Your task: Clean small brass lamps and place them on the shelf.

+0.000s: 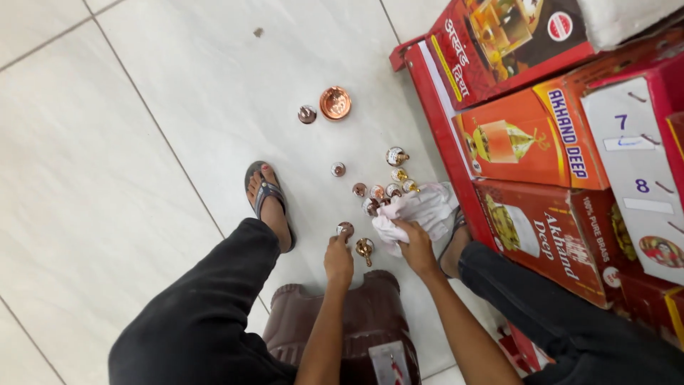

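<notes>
Looking straight down from the head camera, I see the left hand reaching to the pale tiled floor, its fingers curled round a small copper-coloured piece; how firmly it grips I cannot tell, since the fingertips hide most of it. The right hand is closed on a crumpled white cloth just right of that. A small brass piece lies between the two hands. Farther off sit a cluster of little metal parts, too small to make out, and beyond them a round copper dish. Near me, a brown plastic stool is partly hidden by the arms. Stacked red and orange boxes fill the right side, cut off by the frame edge.
</notes>
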